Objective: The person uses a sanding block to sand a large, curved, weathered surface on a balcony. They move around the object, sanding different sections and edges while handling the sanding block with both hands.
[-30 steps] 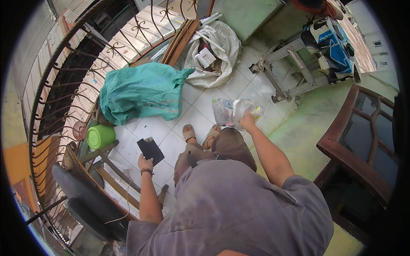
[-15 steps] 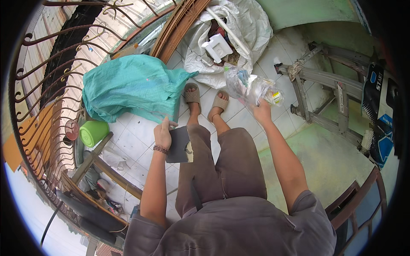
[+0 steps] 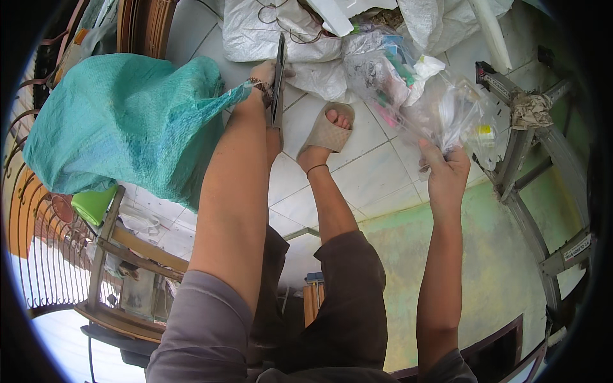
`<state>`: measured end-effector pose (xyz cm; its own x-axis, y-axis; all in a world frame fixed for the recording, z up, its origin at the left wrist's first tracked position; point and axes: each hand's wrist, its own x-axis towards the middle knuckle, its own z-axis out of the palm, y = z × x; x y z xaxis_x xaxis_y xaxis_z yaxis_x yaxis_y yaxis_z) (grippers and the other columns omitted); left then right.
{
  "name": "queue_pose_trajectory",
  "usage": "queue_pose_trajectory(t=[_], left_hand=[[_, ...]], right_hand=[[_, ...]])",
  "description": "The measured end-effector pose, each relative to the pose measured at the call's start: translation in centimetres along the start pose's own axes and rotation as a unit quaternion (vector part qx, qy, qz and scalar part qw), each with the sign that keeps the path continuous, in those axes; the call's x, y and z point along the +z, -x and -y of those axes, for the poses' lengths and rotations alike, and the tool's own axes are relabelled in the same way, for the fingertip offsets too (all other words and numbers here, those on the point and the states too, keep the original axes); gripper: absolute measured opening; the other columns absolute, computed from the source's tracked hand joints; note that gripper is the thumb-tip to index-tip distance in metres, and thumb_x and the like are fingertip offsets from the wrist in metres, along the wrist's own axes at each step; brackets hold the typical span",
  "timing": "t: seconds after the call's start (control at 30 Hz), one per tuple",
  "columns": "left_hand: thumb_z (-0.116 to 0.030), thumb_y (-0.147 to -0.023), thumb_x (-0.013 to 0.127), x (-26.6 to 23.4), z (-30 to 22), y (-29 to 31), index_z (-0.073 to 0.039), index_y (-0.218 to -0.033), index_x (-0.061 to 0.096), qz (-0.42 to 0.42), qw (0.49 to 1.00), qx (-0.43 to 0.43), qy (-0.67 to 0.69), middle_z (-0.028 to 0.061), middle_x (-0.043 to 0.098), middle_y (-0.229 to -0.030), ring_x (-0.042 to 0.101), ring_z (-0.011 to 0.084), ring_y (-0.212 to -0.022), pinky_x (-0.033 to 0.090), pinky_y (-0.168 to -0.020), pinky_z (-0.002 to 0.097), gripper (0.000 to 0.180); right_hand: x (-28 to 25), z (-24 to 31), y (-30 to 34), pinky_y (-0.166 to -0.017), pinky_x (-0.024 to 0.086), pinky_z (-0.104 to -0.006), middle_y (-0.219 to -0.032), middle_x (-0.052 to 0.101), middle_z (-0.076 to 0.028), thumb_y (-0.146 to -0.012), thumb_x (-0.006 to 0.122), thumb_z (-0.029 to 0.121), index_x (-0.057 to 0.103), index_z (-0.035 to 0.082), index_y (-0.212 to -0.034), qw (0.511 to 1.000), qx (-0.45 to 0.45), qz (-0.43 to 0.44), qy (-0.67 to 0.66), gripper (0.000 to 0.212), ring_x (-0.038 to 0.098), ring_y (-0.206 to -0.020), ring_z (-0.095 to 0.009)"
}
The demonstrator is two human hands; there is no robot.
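Note:
Out ahead, my left hand (image 3: 262, 72) is closed on a dark flat panel (image 3: 279, 83), which stands nearly edge-on. The pulled-out corner of a full teal woven sack (image 3: 128, 127) reaches across by that wrist. On the other side, my right hand (image 3: 446, 171) grips the gathered end of a clear plastic bag (image 3: 408, 96). Crumpled plastic and coloured wrappers show through the bag. Its far end lies against an open white woven sack (image 3: 274, 35), where part of a white container (image 3: 335, 16) shows at the top edge.
A metal ladder (image 3: 517, 156) stands at the right by the green wall. Brown wooden strips (image 3: 143, 29) and a white pipe (image 3: 490, 32) are at the far side. On the left are a green bucket (image 3: 94, 204) and a wooden frame (image 3: 137, 255). My slipper (image 3: 322, 131) rests on the tiles.
My left hand has reached forward with the panel, turning it edge-on. The view has moved closer to the sacks. My right hand still holds the plastic bag.

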<state>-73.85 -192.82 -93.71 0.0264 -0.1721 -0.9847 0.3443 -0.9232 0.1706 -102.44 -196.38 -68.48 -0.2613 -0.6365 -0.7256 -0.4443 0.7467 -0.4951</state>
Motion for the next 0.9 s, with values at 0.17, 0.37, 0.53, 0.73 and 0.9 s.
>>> queue_pose_trajectory(t=[0.17,0.37,0.53,0.73,0.9], left_hand=[[-0.041,-0.083,0.074,1.3,-0.1,7.4,0.000,-0.095,0.066,0.017,0.996,0.042,-0.072,0.0020,0.058,-0.057,0.049,0.0107,-0.045,0.039,-0.043,0.0263,0.044],[-0.029,-0.084,0.076,0.9,2.9,23.5,0.002,-0.106,0.065,0.032,0.967,0.229,-0.109,0.0030,0.064,-0.086,0.054,0.0085,-0.069,0.045,-0.061,0.0257,0.039],[-0.022,-0.088,0.072,-0.2,-0.2,34.0,0.003,-0.120,0.060,0.077,0.970,0.207,-0.102,0.0091,0.067,-0.103,0.060,0.0157,-0.090,0.048,-0.081,0.0311,0.043],[-0.023,-0.091,0.069,-0.8,-5.2,41.5,0.000,-0.084,0.066,0.074,0.987,0.141,-0.005,-0.0012,0.059,-0.068,0.047,0.0048,-0.056,0.037,-0.051,0.0223,0.025],[-0.022,-0.093,0.067,-0.5,-9.4,42.3,-0.001,-0.083,0.068,0.009,0.981,0.166,0.096,-0.0013,0.059,-0.065,0.045,0.0027,-0.053,0.033,-0.048,0.0197,0.023]], right_hand=[[-0.3,1.8,2.8,-0.057,0.040,-0.0235,-0.082,0.061,-0.002,-0.085,0.067,0.008,0.061,-0.001,-0.104,0.999,0.022,0.010,-0.027,0.021,0.052,-0.065,-0.007],[-2.1,10.8,10.2,-0.067,0.043,-0.0230,-0.090,0.063,-0.003,-0.087,0.063,0.003,0.060,-0.002,-0.110,0.996,-0.040,0.043,-0.072,0.023,0.053,-0.076,-0.006],[-0.6,18.4,12.1,-0.072,0.045,-0.0253,-0.089,0.064,-0.006,-0.086,0.062,0.001,0.058,-0.004,-0.108,0.982,-0.146,0.108,-0.047,0.023,0.055,-0.078,-0.010],[7.9,22.8,5.2,-0.075,0.047,-0.0355,-0.093,0.062,-0.014,-0.082,0.065,0.007,0.057,-0.002,-0.109,0.917,-0.307,0.147,0.207,0.030,0.058,-0.080,-0.029],[9.3,24.1,3.6,-0.093,0.045,-0.0414,-0.114,0.060,-0.019,-0.083,0.065,0.010,0.059,0.002,-0.115,0.904,-0.408,-0.044,0.123,0.034,0.058,-0.109,-0.035]])
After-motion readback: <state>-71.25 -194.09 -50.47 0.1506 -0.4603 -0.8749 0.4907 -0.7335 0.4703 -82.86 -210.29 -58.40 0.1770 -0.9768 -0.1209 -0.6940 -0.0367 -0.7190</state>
